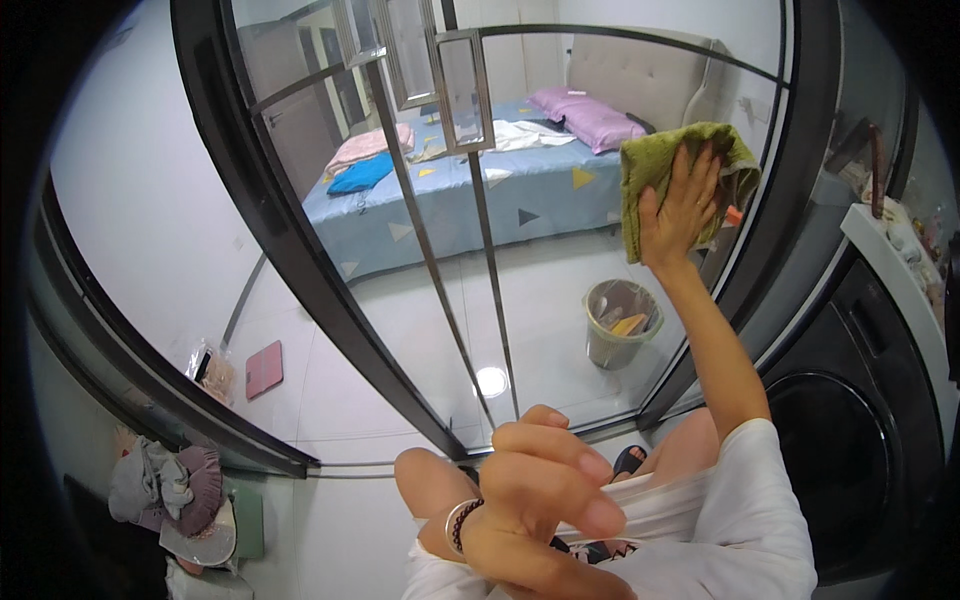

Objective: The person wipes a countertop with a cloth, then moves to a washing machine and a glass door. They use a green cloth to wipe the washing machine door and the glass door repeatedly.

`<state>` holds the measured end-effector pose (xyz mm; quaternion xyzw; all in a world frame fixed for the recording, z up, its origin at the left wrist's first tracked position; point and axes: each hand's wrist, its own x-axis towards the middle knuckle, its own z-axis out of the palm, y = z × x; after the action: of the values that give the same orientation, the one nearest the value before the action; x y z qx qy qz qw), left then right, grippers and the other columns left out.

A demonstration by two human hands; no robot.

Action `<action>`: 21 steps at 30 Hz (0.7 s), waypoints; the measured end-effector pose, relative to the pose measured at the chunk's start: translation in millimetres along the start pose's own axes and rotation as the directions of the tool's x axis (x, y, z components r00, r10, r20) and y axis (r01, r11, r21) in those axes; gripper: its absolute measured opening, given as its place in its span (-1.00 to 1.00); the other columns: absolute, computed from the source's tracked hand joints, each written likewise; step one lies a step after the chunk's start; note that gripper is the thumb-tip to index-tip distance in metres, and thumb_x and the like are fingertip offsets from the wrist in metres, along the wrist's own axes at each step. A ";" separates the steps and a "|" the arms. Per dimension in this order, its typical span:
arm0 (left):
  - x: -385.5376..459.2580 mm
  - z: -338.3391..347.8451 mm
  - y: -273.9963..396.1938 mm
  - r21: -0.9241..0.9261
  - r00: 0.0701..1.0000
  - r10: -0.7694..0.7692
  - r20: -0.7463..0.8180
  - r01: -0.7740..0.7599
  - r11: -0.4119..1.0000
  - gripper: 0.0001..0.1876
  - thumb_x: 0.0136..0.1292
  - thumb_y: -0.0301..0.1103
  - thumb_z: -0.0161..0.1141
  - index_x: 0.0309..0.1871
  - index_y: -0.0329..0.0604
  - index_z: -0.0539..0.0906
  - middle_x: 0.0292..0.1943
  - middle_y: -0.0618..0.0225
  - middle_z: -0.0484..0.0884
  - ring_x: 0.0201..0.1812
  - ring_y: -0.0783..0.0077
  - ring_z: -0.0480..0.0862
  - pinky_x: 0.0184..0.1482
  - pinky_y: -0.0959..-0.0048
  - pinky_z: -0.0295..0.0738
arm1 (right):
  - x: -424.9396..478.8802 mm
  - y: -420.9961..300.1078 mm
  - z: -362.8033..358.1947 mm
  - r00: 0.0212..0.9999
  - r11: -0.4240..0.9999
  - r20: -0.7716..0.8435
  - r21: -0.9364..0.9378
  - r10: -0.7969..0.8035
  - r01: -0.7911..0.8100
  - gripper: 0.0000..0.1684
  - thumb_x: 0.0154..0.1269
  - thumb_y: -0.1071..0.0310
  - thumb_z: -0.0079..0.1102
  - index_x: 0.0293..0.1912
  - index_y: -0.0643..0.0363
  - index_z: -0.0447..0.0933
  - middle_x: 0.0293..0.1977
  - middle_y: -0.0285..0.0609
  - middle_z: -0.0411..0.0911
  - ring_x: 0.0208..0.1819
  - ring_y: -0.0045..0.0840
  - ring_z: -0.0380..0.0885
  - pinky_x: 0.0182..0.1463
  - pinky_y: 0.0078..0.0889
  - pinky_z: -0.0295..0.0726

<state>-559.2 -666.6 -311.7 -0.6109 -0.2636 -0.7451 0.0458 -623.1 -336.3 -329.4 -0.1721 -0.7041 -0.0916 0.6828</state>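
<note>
My right hand [679,206] lies flat on a folded olive-green cloth [645,169], pressing it against the right-hand glass panel of a dark-framed door [555,255]. The fingers are spread, and one wears a ring. Part of the cloth folds loosely past the fingertips on the right. Close to the camera is my left hand [540,487], raised over my lap with loosely curled fingers and nothing visible in it. A dark beaded bracelet and a pale bangle [459,525] circle its wrist. Rectangular metal door handles [465,94] stand up and left of the cloth.
A black front-loading washing machine [832,435] stands close on my right. Behind the glass are a bin [619,345] and a bed [450,202]. Left, beyond the door frame [352,352], lies a pink scale [265,371]. Piled clothes and hats [176,487] sit lower left.
</note>
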 end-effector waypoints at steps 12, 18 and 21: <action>-22.7 2.1 -5.4 -0.467 0.952 -0.169 0.254 0.274 0.841 -0.48 0.22 0.09 0.16 -0.27 -0.32 0.71 0.10 0.01 0.31 0.16 0.11 0.25 0.25 0.14 0.01 | -4.3 -2.3 0.0 0.999 1.000 0.038 0.004 0.024 -0.024 -0.22 0.34 -0.13 -0.25 0.44 0.00 0.02 0.46 0.05 -0.17 0.46 0.03 -0.21 0.32 0.35 -0.22; -27.9 11.7 -12.2 -0.552 0.931 -0.303 0.205 0.366 0.749 -0.45 0.27 0.08 0.10 -0.22 -0.37 0.70 0.13 -0.03 0.30 0.17 0.08 0.24 0.24 0.15 0.02 | -8.3 -3.4 -2.4 0.998 0.999 0.062 -0.016 0.033 -0.032 -0.22 0.35 -0.15 -0.27 0.44 0.00 0.01 0.46 0.04 -0.19 0.46 0.03 -0.24 0.32 0.36 -0.24; -25.3 11.3 -13.2 -0.531 0.928 -0.324 0.186 0.372 0.762 -0.49 0.27 0.05 0.11 -0.25 -0.34 0.70 0.12 -0.01 0.31 0.17 0.09 0.25 0.24 0.16 0.04 | -9.0 -6.8 -3.7 0.997 0.999 0.057 -0.001 0.052 -0.052 -0.22 0.36 -0.15 -0.28 0.44 0.00 0.01 0.46 0.04 -0.19 0.47 0.02 -0.23 0.31 0.35 -0.22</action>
<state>-548.0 -656.6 -338.5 -0.5680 -0.1453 -0.7586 -0.2841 -622.1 -345.0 -337.4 -0.1928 -0.7186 -0.0686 0.6646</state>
